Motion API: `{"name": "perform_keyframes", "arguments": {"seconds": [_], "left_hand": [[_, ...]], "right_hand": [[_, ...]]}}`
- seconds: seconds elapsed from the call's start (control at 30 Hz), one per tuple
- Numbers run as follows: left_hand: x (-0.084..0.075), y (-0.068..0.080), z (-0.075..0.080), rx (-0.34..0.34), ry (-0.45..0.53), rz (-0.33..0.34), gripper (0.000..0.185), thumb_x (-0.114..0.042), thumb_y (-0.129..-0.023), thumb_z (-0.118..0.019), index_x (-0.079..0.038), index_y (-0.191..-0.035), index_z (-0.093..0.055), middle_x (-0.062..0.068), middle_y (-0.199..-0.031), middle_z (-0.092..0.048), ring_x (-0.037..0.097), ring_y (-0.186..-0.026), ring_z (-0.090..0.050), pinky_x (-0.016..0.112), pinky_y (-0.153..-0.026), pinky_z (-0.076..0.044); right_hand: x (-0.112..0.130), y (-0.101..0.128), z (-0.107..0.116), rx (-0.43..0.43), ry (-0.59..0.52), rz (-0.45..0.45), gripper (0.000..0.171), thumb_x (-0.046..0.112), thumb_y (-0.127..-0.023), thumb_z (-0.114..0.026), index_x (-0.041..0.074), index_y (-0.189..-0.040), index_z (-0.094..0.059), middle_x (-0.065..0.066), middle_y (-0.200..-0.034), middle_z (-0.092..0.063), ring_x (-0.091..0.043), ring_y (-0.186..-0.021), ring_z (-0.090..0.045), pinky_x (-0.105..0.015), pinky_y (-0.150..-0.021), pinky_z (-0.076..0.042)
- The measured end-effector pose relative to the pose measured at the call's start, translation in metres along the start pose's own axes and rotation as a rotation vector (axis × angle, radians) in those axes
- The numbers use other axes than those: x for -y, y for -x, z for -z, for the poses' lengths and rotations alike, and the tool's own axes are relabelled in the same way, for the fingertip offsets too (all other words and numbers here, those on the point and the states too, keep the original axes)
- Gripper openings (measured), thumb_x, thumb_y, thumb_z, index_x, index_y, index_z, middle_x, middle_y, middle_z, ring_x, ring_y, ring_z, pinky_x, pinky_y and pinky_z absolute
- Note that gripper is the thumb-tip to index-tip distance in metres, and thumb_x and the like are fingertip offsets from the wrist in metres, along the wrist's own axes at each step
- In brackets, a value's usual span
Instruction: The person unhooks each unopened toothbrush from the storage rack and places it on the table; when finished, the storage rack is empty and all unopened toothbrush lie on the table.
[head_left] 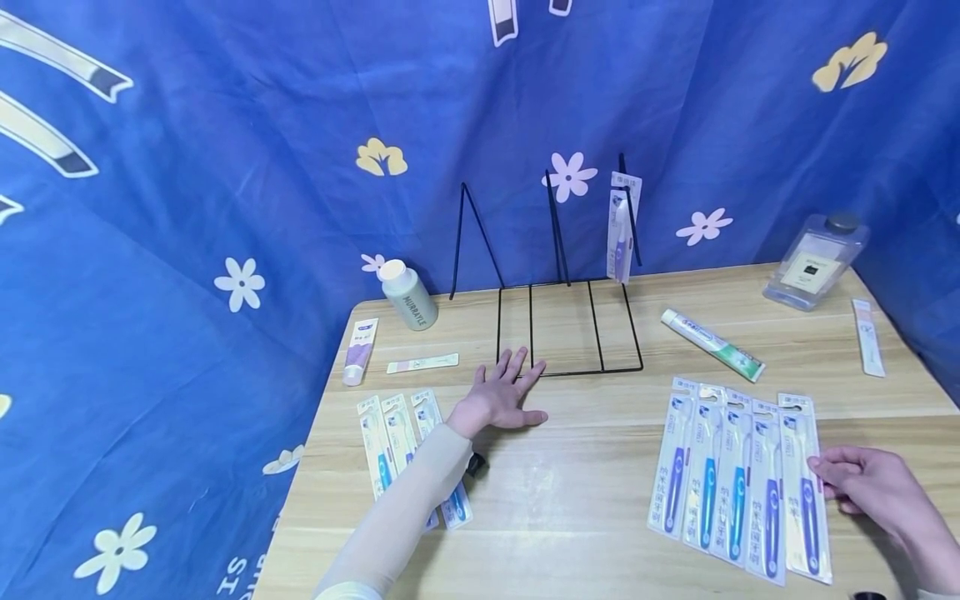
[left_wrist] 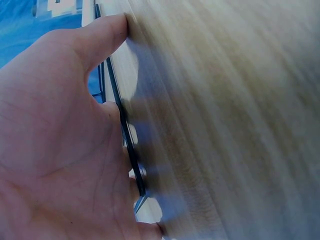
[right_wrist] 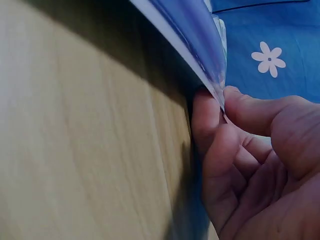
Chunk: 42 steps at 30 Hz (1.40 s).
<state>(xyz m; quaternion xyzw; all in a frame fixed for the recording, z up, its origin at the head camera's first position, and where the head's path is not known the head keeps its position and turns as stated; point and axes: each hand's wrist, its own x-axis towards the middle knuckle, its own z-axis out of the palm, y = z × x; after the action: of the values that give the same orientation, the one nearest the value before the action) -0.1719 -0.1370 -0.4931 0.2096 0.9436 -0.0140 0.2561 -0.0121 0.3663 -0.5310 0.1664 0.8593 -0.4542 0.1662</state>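
Observation:
In the head view my left hand [head_left: 501, 402] lies with fingers spread at the front wire of a black wire rack [head_left: 588, 372]; the left wrist view shows the palm [left_wrist: 55, 145] close over the wood and the fingers at the wire. Far to the right, my right hand [head_left: 873, 487] pinches the right edge of a packaged purple toothbrush [head_left: 808, 500] between thumb and fingers. That pack's edge [right_wrist: 200, 75] is tilted up off the table in the right wrist view. Several more toothbrush packs [head_left: 708, 475] lie in a row to its left. One packaged toothbrush [head_left: 621, 237] hangs upright at the rack's right end.
Left of the rack are a grey-green bottle [head_left: 409, 296], a small purple-white tube [head_left: 361, 350], a slim sachet [head_left: 422, 363] and more toothbrush packs [head_left: 373, 437]. Toothpaste [head_left: 712, 343], a clear bottle [head_left: 813, 262] and another sachet [head_left: 868, 337] lie right. Blue cloth [head_left: 300, 167] hangs behind.

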Motion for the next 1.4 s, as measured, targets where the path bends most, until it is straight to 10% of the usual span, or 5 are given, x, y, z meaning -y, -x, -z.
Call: {"name": "perform_keyframes", "arguments": {"seconds": [0.5,0.7,0.9,1.17,1.4], "left_hand": [[0.0,-0.001,0.0,0.005,0.001,-0.003,0.093,-0.08,-0.091,-0.044,-0.044,-0.161,0.006,-0.002,-0.171,0.021,0.028,-0.159,0.013,0.068,-0.124,-0.007],[0.001,0.001,0.001,0.01,0.001,0.008,0.093,-0.079,-0.091,-0.044,-0.044,-0.161,0.006,-0.002,-0.17,0.021,0.028,-0.159,0.013,0.068,-0.124,-0.006],[-0.001,0.002,0.001,0.006,0.004,-0.001,0.093,-0.079,-0.091,-0.044,-0.043,-0.162,0.005,-0.002,-0.171,0.02,0.028,-0.16,0.011,0.067,-0.124,-0.006],[-0.002,0.003,0.001,0.006,0.001,0.007,0.093,-0.078,-0.092,-0.045,-0.043,-0.162,0.004,-0.002,-0.171,0.02,0.028,-0.16,0.011,0.067,-0.124,-0.007],[-0.003,0.004,0.002,0.006,0.011,0.006,0.092,-0.077,-0.092,-0.046,-0.043,-0.162,0.004,-0.002,-0.171,0.019,0.028,-0.16,0.012,0.067,-0.124,-0.006]], "right_hand": [[0.017,-0.001,0.009,-0.078,0.309,-0.096,0.041,0.044,-0.095,-0.068,0.005,-0.084,-0.075,0.006,-0.064,-0.067,-0.013,-0.063,-0.059,-0.029,-0.057,-0.04],[0.042,-0.006,0.011,-0.264,0.416,0.095,0.044,0.044,-0.095,-0.068,0.001,-0.089,-0.074,-0.001,-0.068,-0.069,-0.013,-0.063,-0.056,-0.029,-0.059,-0.034],[0.092,-0.023,0.002,-0.385,0.339,0.366,0.039,0.036,-0.092,-0.074,-0.001,-0.105,-0.072,-0.02,-0.089,-0.075,-0.02,-0.07,-0.066,-0.023,-0.057,-0.04],[0.178,-0.059,-0.019,-0.32,0.172,0.53,0.057,0.035,-0.093,-0.075,0.002,-0.136,-0.059,-0.027,-0.126,-0.067,-0.047,-0.113,-0.063,-0.06,-0.091,-0.048],[0.249,-0.095,-0.036,-0.238,-0.005,0.622,0.074,0.029,-0.09,-0.079,0.007,-0.151,-0.045,-0.022,-0.148,-0.055,-0.041,-0.136,-0.051,-0.059,-0.108,-0.043]]}}
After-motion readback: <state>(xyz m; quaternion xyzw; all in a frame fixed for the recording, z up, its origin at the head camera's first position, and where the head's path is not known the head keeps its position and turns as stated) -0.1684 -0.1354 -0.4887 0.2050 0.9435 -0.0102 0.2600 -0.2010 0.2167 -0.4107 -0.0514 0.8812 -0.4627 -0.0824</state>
